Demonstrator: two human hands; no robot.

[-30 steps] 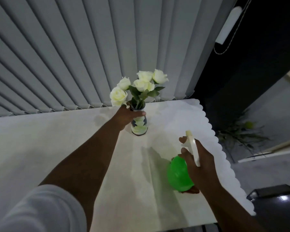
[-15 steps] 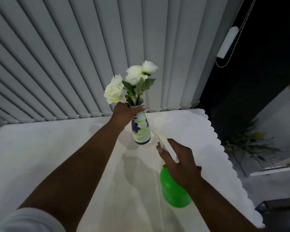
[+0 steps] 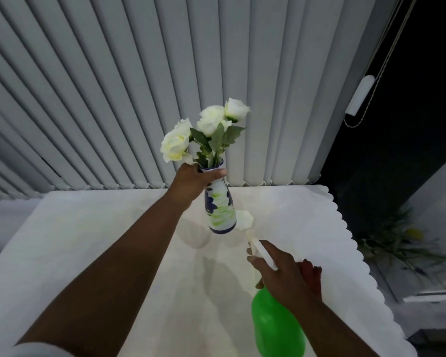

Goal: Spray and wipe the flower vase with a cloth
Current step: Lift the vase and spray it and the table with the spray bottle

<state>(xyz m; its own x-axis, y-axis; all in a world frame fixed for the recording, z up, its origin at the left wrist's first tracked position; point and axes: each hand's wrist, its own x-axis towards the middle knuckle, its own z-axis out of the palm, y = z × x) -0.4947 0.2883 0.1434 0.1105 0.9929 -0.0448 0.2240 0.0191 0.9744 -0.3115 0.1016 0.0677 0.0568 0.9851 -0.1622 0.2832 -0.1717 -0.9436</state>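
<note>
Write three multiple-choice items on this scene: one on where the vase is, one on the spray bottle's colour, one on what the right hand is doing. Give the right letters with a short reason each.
1. Where is the flower vase?
A. Standing on the table
B. Held up above the table by the left hand
C. Lying on its side on the floor

2. What colour is the body of the spray bottle?
A. Green
B. Red
C. Black

3. What is the right hand doing?
A. Resting flat on the table
B. Holding the white roses
C. Gripping the spray bottle with its nozzle toward the vase

Answers:
1 B: the left hand grips the vase's neck, and its base hangs clear of the white table.
2 A: the bottle's round body is bright green.
3 C: the right hand is closed around the bottle's white spray head, which points at the vase.
</note>
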